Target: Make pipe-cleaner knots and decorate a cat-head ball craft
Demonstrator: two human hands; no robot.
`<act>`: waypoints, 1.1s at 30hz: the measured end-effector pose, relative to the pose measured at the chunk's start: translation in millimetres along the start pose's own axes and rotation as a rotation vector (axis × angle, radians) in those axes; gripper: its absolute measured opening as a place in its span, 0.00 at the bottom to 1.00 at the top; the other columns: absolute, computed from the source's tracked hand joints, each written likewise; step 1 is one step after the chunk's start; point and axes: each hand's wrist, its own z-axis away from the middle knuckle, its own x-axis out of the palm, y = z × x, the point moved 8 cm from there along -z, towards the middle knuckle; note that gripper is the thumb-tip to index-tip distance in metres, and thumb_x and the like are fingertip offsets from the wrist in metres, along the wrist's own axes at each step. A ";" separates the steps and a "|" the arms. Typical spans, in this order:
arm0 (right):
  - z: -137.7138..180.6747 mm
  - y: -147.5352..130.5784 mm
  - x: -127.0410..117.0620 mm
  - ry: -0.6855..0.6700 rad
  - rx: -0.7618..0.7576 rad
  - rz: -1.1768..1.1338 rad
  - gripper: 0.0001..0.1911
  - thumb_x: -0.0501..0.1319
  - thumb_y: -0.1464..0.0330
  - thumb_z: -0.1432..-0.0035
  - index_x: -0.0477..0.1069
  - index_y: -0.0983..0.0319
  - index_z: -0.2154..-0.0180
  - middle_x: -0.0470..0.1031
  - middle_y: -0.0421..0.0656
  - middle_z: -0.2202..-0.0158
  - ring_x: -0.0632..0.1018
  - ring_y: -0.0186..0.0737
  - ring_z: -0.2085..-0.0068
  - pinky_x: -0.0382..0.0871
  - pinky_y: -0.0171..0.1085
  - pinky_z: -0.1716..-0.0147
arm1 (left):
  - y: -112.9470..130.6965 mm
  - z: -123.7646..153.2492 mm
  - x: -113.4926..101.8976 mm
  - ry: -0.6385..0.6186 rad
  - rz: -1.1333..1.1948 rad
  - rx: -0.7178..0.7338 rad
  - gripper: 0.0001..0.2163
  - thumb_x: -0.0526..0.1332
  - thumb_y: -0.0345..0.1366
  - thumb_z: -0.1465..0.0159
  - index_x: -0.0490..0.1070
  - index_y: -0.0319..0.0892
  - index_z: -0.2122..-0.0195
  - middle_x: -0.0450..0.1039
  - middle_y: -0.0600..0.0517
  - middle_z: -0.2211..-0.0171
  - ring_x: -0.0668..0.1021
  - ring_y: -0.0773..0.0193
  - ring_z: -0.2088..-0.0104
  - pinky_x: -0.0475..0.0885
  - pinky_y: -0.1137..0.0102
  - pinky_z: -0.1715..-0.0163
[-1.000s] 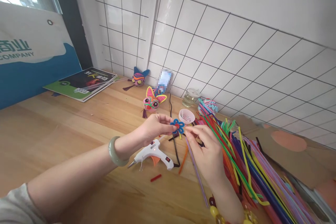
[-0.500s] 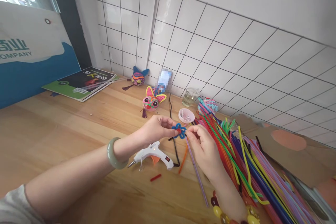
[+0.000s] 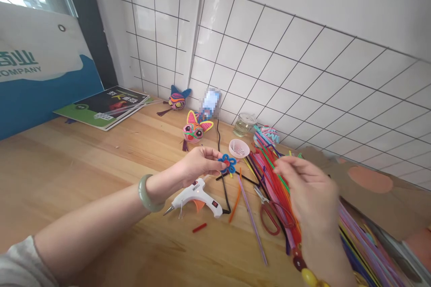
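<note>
My left hand pinches a flower bent from blue pipe cleaners, with a red centre, above the table. Over the bundle of coloured pipe cleaners is my right hand, its thumb and fingers drawn together and somewhat blurred. Whatever may be between those fingertips I cannot make out. Red-handled scissors lie partly on the bundle, to the left of my right wrist. Below my left hand rests a white glue gun, its black cord running behind the flower.
Behind the hands stand a pink dish of small bits, a glass jar and two decorated animal heads, one pink, one blue-eared. A short red piece and a lilac pipe cleaner lie in front. Cardboard is at right.
My right hand has left the flower and moved right over the pipe cleaners, uncovering the scissors. My left hand keeps the flower in nearly the same place, turned slightly.
</note>
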 end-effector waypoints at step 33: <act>24.6 4.0 58.2 -0.468 -0.047 0.186 0.10 0.58 0.65 0.42 0.68 0.60 0.75 0.69 0.40 0.73 0.71 0.36 0.70 0.65 0.35 0.69 | -14.2 -3.7 1.1 -0.092 0.153 -0.070 0.08 0.67 0.27 0.48 0.74 0.36 0.66 0.77 0.48 0.68 0.79 0.66 0.70 0.73 0.73 0.68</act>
